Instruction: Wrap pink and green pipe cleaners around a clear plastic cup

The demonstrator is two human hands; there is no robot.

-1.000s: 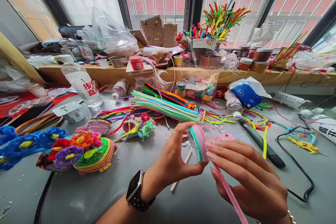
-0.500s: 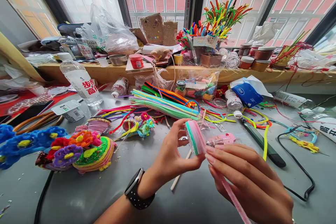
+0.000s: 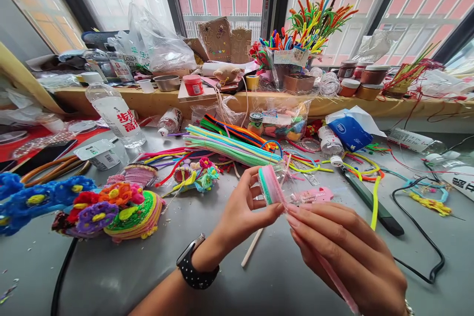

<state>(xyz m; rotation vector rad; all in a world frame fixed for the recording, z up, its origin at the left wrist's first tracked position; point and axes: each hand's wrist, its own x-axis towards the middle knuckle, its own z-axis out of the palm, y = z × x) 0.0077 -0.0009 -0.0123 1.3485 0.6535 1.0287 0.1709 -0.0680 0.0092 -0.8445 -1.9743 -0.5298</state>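
Just above the grey table [image 3: 122,271], the two hands meet at the middle of the view. The left hand [image 3: 240,212], a black watch [image 3: 196,265] on its wrist, is closed on a small coil [image 3: 267,185] of pink and green, held on edge between thumb and fingertips. The right hand [image 3: 344,252] sits just beside it, fingers pinched on a pink pipe cleaner [image 3: 338,284] that runs from the coil's lower rim across the palm and out toward the bottom right corner. Under the hands a thin wooden stick [image 3: 252,247] lies flat on the table, and a pink plastic piece [image 3: 313,195] rests just behind the right fingers. Farther back a long bundle [image 3: 229,148] of mixed pipe cleaners lies across the table. To the right are dark-handled pliers [image 3: 366,200] and a looping black cable [image 3: 418,242]. To the left sits a heap of finished flowers [image 3: 111,207] in orange, purple, green and blue, with a water bottle [image 3: 114,113] lying behind them. A blue tissue pack [image 3: 348,133] leans near the wooden sill [image 3: 155,101], which is crowded with jars and bags.
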